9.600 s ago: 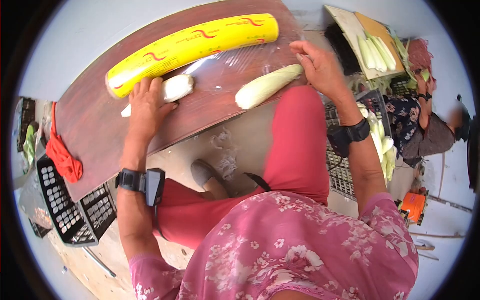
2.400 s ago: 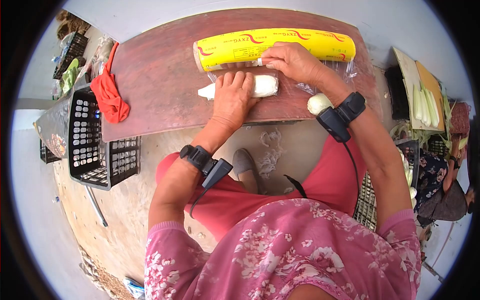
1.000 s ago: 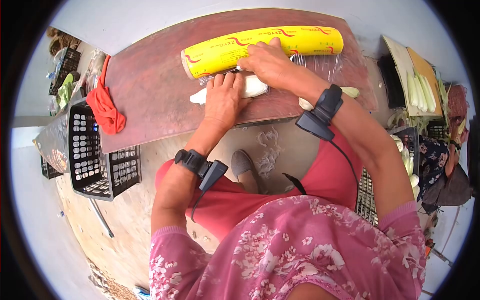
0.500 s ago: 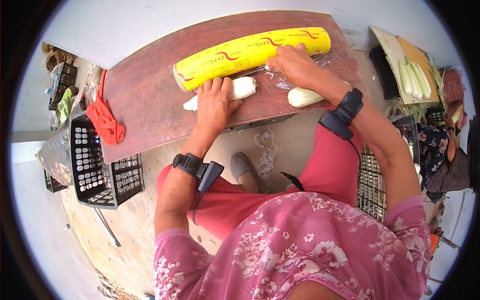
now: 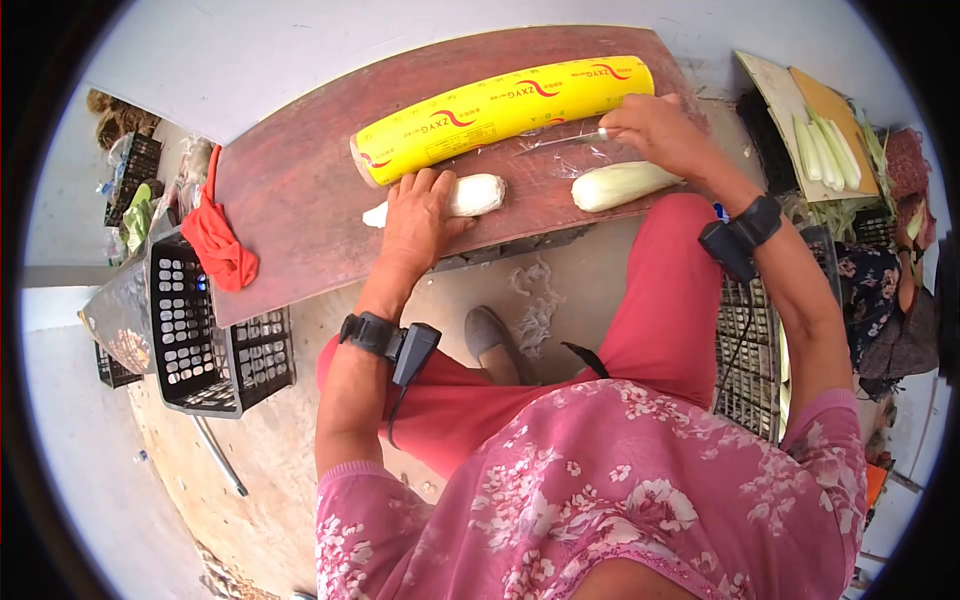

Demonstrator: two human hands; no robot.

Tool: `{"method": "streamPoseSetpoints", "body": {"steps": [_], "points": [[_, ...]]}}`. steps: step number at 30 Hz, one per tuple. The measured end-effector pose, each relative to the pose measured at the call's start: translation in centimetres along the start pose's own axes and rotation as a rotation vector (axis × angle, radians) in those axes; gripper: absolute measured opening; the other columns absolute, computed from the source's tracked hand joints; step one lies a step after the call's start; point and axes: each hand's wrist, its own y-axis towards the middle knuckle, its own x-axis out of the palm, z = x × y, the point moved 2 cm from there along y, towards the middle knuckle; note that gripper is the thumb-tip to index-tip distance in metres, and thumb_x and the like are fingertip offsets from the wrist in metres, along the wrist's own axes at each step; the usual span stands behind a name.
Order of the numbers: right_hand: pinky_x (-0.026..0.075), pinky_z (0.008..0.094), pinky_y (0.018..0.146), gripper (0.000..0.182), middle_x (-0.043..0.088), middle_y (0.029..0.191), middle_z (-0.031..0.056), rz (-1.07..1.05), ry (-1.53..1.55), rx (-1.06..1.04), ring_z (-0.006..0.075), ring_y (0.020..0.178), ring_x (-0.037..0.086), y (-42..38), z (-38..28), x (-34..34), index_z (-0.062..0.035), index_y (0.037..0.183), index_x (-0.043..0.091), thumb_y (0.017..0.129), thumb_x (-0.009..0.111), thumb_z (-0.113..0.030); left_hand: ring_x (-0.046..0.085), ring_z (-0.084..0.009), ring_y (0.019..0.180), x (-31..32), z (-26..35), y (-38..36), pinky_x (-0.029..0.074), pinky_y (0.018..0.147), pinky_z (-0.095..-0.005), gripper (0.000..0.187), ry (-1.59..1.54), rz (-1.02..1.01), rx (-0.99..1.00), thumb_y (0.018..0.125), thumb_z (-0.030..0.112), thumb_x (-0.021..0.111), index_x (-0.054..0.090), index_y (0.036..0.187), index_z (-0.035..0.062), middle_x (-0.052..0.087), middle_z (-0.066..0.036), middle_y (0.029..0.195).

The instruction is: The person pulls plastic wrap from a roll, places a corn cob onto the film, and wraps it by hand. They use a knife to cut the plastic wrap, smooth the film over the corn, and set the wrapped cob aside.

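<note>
My left hand is curled over a pale ear of corn lying near the table's front edge; its palm hides the middle of the ear. In my closed right hand is a thin knife, its blade pointing left, low over the table. Behind both hands lies a big yellow roll of cling film, with clear film crumpled on the table in front of it. A second ear of corn, pale green, lies below my right hand.
The reddish-brown table has a red cloth hanging at its left corner. Black crates stand at left and right. More husked ears lie on a board at right, near another person's arm.
My right hand has moved right, away from the film in front of the roll, and the knife blade now shows. My left hand stays on the ear of corn.
</note>
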Motion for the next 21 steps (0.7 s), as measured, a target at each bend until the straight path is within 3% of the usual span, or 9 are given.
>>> {"method": "streamPoseSetpoints", "body": {"steps": [1, 4, 7, 10, 14, 16, 19, 21], "points": [[0.039, 0.0406, 0.081, 0.018, 0.065, 0.090, 0.0052, 0.027, 0.097, 0.010, 0.0228, 0.088, 0.061, -0.6, 0.8, 0.0, -0.0165, 0.104, 0.069, 0.089, 0.060, -0.021, 0.053, -0.0335, 0.108, -0.1, 0.0, -0.2, 0.041, 0.095, -0.0440, 0.062, -0.012, -0.018, -0.004, 0.065, 0.024, 0.083, 0.059, 0.119, 0.0046, 0.059, -0.013, 0.109], [0.045, 0.0314, 0.076, 0.025, 0.066, 0.088, 0.0032, 0.204, 0.468, 0.347, 0.0149, 0.082, 0.060, -3.0, 3.5, -0.1, -0.0115, 0.112, 0.065, 0.089, 0.064, -0.020, 0.052, -0.0335, 0.110, -0.3, -0.3, -0.9, 0.041, 0.097, -0.0440, 0.063, -0.058, -0.039, 0.010, 0.065, 0.022, 0.083, 0.058, 0.120, 0.0044, 0.059, -0.014, 0.114], [0.047, 0.0240, 0.069, 0.029, 0.064, 0.085, 0.0018, 0.493, 0.513, 0.560, 0.0102, 0.075, 0.057, -5.7, 10.4, 2.4, -0.0053, 0.112, 0.062, 0.089, 0.067, -0.022, 0.052, -0.0317, 0.106, -0.3, -0.3, -1.5, 0.040, 0.093, -0.0433, 0.063, -0.036, -0.023, 0.051, 0.065, 0.024, 0.084, 0.057, 0.120, 0.0061, 0.058, -0.010, 0.109], [0.047, 0.0254, 0.068, 0.029, 0.065, 0.081, 0.0028, 0.540, 0.464, 0.844, 0.0101, 0.073, 0.058, -7.2, 13.6, 2.6, -0.0012, 0.104, 0.062, 0.090, 0.068, -0.027, 0.052, -0.0314, 0.106, -0.5, -0.3, -1.7, 0.040, 0.093, -0.0431, 0.064, -0.039, -0.036, 0.066, 0.065, 0.026, 0.083, 0.056, 0.120, 0.0053, 0.058, -0.010, 0.109], [0.048, 0.0272, 0.063, 0.027, 0.065, 0.077, 0.0029, 0.322, 0.481, 1.018, 0.0096, 0.069, 0.059, -8.1, 15.1, 3.4, -0.0019, 0.097, 0.061, 0.091, 0.067, -0.028, 0.052, -0.0310, 0.106, -0.6, -0.4, -1.7, 0.040, 0.093, -0.0433, 0.064, -0.029, -0.072, 0.079, 0.066, 0.027, 0.083, 0.056, 0.120, 0.0048, 0.058, -0.010, 0.110], [0.049, 0.0284, 0.061, 0.027, 0.064, 0.074, 0.0026, 0.154, 0.488, 1.081, 0.0091, 0.068, 0.060, -8.1, 14.2, 3.4, -0.0019, 0.095, 0.061, 0.091, 0.067, -0.028, 0.051, -0.0310, 0.107, -0.8, -0.4, -1.8, 0.040, 0.093, -0.0432, 0.064, -0.027, -0.081, 0.095, 0.066, 0.028, 0.082, 0.056, 0.120, 0.0045, 0.058, -0.010, 0.110], [0.051, 0.0350, 0.066, 0.026, 0.064, 0.078, 0.0082, -0.056, 0.463, 0.984, 0.0177, 0.073, 0.063, -7.7, 13.8, 4.1, -0.0027, 0.095, 0.061, 0.089, 0.066, -0.027, 0.051, -0.0312, 0.108, -1.0, -0.3, -1.9, 0.040, 0.093, -0.0429, 0.065, -0.018, -0.072, 0.117, 0.066, 0.028, 0.083, 0.056, 0.120, 0.0044, 0.058, -0.011, 0.110], [0.050, 0.0397, 0.073, 0.025, 0.064, 0.089, 0.0124, 0.050, -0.079, 0.685, 0.0243, 0.085, 0.063, -6.9, 12.9, 3.9, -0.0040, 0.099, 0.062, 0.087, 0.067, -0.026, 0.052, -0.0314, 0.108, -1.0, -0.3, -1.8, 0.040, 0.094, -0.0427, 0.065, -0.008, -0.088, 0.110, 0.066, 0.028, 0.083, 0.055, 0.120, 0.0047, 0.058, -0.011, 0.110]]}}
